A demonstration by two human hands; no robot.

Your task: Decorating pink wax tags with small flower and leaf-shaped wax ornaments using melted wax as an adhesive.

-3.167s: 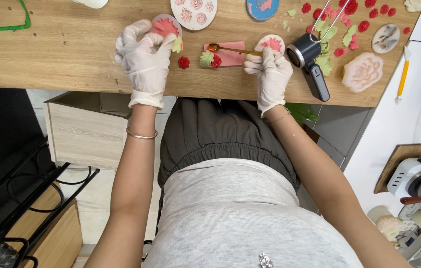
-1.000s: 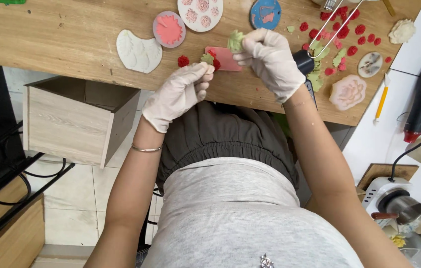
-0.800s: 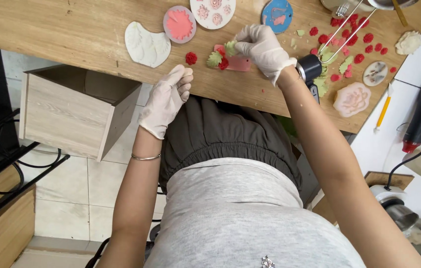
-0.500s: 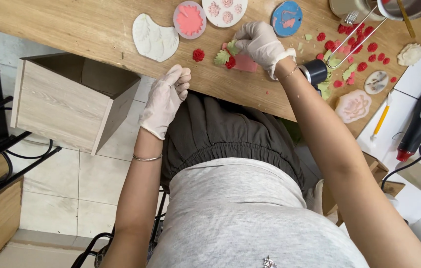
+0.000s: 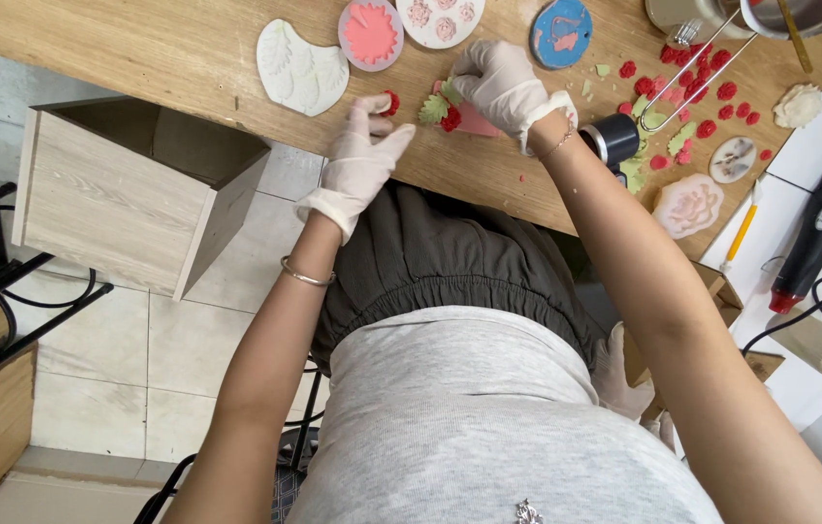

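Note:
Both my hands wear white gloves at a wooden table (image 5: 139, 49). My left hand (image 5: 360, 160) reaches up at the table's near edge, its fingertips pinching a small red flower (image 5: 390, 101). My right hand (image 5: 502, 81) lies curled, palm down, over a pink flat piece (image 5: 477, 122); whatever is under its fingers is hidden. Just left of that hand lie a green leaf (image 5: 432, 109) and another red flower (image 5: 451, 117).
On the table are a white leaf mould (image 5: 300, 68), a pink round mould (image 5: 370, 31), a blue round mould (image 5: 560, 31), several loose red flowers (image 5: 711, 102), a black torch (image 5: 612, 138) and a wire whisk (image 5: 692, 68). A wooden box (image 5: 120, 204) hangs at the left.
My left hand has risen from below the table edge to the red flower. My right hand has put its green piece down and stayed over the pink piece. The view has shifted.

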